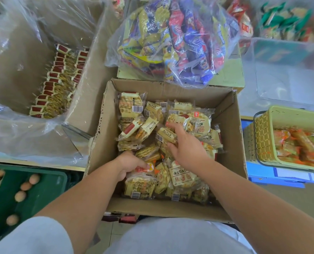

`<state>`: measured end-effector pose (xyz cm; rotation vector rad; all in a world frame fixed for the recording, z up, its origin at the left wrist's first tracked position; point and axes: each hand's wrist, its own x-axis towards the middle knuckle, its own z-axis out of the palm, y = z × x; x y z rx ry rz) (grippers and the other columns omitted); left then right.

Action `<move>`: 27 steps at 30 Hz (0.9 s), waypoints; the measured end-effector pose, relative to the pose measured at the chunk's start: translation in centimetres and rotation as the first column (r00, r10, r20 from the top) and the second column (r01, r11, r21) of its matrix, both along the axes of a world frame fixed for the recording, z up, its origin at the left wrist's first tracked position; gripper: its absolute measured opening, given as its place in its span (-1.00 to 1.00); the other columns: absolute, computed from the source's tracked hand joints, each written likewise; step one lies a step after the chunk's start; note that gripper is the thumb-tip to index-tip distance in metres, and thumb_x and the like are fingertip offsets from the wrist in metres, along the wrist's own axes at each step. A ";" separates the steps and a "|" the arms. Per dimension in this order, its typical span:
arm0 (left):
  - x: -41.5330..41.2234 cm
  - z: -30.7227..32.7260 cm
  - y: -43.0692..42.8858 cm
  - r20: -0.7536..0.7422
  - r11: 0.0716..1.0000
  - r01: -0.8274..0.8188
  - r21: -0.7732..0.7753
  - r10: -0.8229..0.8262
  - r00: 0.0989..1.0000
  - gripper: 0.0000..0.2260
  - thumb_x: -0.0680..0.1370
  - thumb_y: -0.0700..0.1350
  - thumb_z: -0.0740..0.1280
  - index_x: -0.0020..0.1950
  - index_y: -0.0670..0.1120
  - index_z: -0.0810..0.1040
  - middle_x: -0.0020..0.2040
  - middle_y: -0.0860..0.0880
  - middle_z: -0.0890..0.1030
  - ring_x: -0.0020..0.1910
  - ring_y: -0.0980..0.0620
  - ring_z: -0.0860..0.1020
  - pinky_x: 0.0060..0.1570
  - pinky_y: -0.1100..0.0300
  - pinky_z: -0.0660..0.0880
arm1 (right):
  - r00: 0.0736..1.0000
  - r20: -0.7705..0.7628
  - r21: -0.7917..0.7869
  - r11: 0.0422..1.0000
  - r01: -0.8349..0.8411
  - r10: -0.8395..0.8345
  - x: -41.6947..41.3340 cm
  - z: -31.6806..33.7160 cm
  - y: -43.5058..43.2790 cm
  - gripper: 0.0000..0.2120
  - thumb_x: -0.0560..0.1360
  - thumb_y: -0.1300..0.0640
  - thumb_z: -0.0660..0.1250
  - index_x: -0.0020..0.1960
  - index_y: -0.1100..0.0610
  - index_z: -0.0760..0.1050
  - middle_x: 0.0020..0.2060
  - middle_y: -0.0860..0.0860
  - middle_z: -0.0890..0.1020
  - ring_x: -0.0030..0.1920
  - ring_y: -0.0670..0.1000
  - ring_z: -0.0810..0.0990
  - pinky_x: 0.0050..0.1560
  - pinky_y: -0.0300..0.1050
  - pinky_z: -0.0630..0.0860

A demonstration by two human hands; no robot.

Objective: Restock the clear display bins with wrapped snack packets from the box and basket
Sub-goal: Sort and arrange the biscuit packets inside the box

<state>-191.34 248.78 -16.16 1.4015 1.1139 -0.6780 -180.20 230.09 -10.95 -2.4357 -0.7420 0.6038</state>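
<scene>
An open cardboard box (231,129) in front of me holds several cream-and-yellow wrapped cracker packets (182,176). My left hand (129,165) is down in the box's near left part, its fingers curled round a packet with a red-and-yellow label (146,168). My right hand (184,144) reaches into the middle of the box and grips a cream packet (164,135), fingertips over its far edge. A yellow-green plastic basket (262,140) with orange-wrapped snacks stands at the right. A clear display bin (280,74) sits at the far right.
At the left, a plastic-lined carton (83,107) holds rows of red-and-yellow packets (55,83). A clear bag of blue, red and yellow snack packs (172,39) lies behind the box. A green crate (42,191) with eggs sits low left. Blue crate (273,177) under the basket.
</scene>
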 end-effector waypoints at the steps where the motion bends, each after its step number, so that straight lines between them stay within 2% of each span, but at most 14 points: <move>1: -0.1 0.2 0.0 -0.016 1.000 0.016 -0.016 -0.016 1.000 -0.54 0.32 -0.29 0.66 0.12 -0.11 0.57 0.06 -0.12 0.71 0.05 -0.12 0.68 0.12 -0.05 0.64 | 1.000 -0.005 -0.001 1.000 -0.004 0.004 0.0 0.1 -0.2 -0.44 0.61 0.06 0.33 0.48 -0.18 0.11 -0.34 -0.11 0.54 -0.44 -0.16 0.52 -0.51 -0.25 0.42; 4: -0.3 0.4 -0.2 -0.048 0.997 0.053 -0.058 -0.056 0.997 -0.50 0.31 -0.26 0.66 0.20 -0.15 0.62 0.10 -0.13 0.72 0.15 -0.16 0.66 0.27 -0.16 0.56 | 1.000 -0.025 0.003 1.000 -0.014 0.015 -0.3 0.2 -0.7 -0.46 0.61 0.06 0.33 0.45 -0.19 0.14 -0.24 -0.16 0.53 -0.38 -0.16 0.56 -0.45 -0.24 0.48; 6: -0.4 0.6 -0.5 -0.053 0.995 0.054 -0.087 -0.059 0.997 -0.49 0.33 -0.28 0.64 0.24 -0.14 0.61 0.12 -0.14 0.72 0.18 -0.18 0.64 0.31 -0.18 0.53 | 0.999 -0.023 -0.003 1.000 -0.025 0.025 -0.6 0.2 -1.0 -0.46 0.61 0.07 0.34 0.46 -0.20 0.15 -0.26 -0.17 0.51 -0.38 -0.16 0.56 -0.45 -0.21 0.52; 8: -0.5 0.5 -0.8 -0.046 0.993 0.022 -0.115 -0.027 0.999 -0.52 0.36 -0.35 0.59 0.24 -0.17 0.61 0.09 -0.17 0.73 0.14 -0.20 0.67 0.26 -0.18 0.56 | 0.999 -0.017 0.000 1.000 -0.028 0.028 -0.9 0.1 -1.5 -0.43 0.60 0.08 0.36 0.47 -0.20 0.16 -0.29 -0.16 0.52 -0.39 -0.16 0.55 -0.45 -0.23 0.53; 10: -0.5 0.6 -1.0 -0.049 0.991 -0.045 -0.128 0.038 0.998 -0.59 0.40 -0.42 0.53 0.22 -0.21 0.61 0.06 -0.21 0.74 0.09 -0.23 0.69 0.21 -0.20 0.59 | 1.000 -0.019 0.028 0.999 -0.022 0.022 -1.2 -0.1 -2.0 -0.39 0.59 0.09 0.37 0.50 -0.24 0.16 -0.29 -0.16 0.52 -0.41 -0.15 0.55 -0.52 -0.34 0.42; 13: -0.5 0.9 -1.2 -0.062 0.981 -0.141 -0.134 0.134 0.989 -0.68 0.46 -0.41 0.49 0.19 -0.25 0.61 0.05 -0.25 0.73 0.07 -0.25 0.69 0.16 -0.20 0.61 | 0.999 -0.032 0.058 0.998 -0.023 0.024 -1.4 0.0 -2.6 -0.36 0.59 0.08 0.37 0.50 -0.29 0.14 -0.26 -0.21 0.50 -0.32 -0.21 0.57 -0.56 -0.34 0.38; 17: 0.1 1.7 -1.4 -0.052 0.957 -0.258 -0.130 0.253 0.966 -0.78 0.51 -0.37 0.47 0.13 -0.26 0.60 -0.01 -0.25 0.73 -0.07 -0.20 0.72 -0.16 -0.04 0.65 | 0.999 -0.052 0.047 0.999 -0.012 0.015 -1.5 0.2 -3.4 -0.37 0.59 0.07 0.37 0.49 -0.30 0.13 -0.29 -0.17 0.50 -0.43 -0.10 0.56 -0.51 -0.17 0.55; 19: 0.5 2.2 -1.7 -0.020 0.944 -0.309 -0.117 0.309 0.951 -0.83 0.52 -0.35 0.47 0.08 -0.25 0.58 -0.03 -0.23 0.71 -0.13 -0.16 0.71 -0.26 0.01 0.66 | 0.999 -0.048 0.054 0.999 0.001 0.002 -1.5 0.5 -3.7 -0.37 0.60 0.05 0.36 0.49 -0.33 0.10 -0.30 -0.16 0.50 -0.42 -0.15 0.57 -0.53 -0.22 0.51; 21: 0.9 3.0 -2.0 0.030 0.926 -0.362 -0.107 0.367 0.930 -0.85 0.53 -0.34 0.46 0.04 -0.22 0.55 -0.04 -0.21 0.68 -0.15 -0.13 0.69 -0.29 0.02 0.66 | 1.000 -0.030 0.075 0.997 -0.002 0.004 -1.5 1.0 -3.8 -0.36 0.60 0.05 0.35 0.49 -0.36 0.09 -0.25 -0.17 0.51 -0.42 -0.18 0.56 -0.53 -0.25 0.48; 23: 1.1 4.0 -2.1 0.073 0.913 -0.396 -0.098 0.404 0.912 -0.84 0.52 -0.34 0.46 0.03 -0.22 0.55 -0.05 -0.21 0.67 -0.14 -0.15 0.69 -0.23 -0.02 0.66 | 1.000 -0.022 0.097 0.995 0.000 0.002 -1.4 1.5 -4.0 -0.36 0.61 0.04 0.34 0.48 -0.39 0.09 -0.18 -0.18 0.54 -0.42 -0.14 0.57 -0.50 -0.23 0.52; 25: 0.9 5.4 -1.9 0.123 0.925 -0.375 -0.053 0.379 0.917 -0.79 0.48 -0.34 0.49 0.08 -0.23 0.58 -0.04 -0.22 0.70 -0.10 -0.20 0.71 -0.11 -0.10 0.68 | 0.999 -0.024 0.115 0.993 0.026 -0.023 -1.3 1.9 -4.2 -0.36 0.60 0.05 0.34 0.49 -0.36 0.10 -0.29 -0.17 0.53 -0.41 -0.17 0.57 -0.54 -0.27 0.44; 27: 0.1 6.9 -1.4 0.193 0.944 -0.330 -0.015 0.327 0.925 -0.72 0.46 -0.34 0.50 0.16 -0.22 0.60 -0.05 -0.19 0.73 -0.11 -0.20 0.74 -0.16 -0.09 0.70 | 0.998 -0.019 0.123 0.991 0.058 -0.057 -1.1 2.1 -4.6 -0.36 0.59 0.08 0.34 0.50 -0.30 0.11 -0.44 -0.09 0.52 -0.47 -0.15 0.55 -0.59 -0.29 0.36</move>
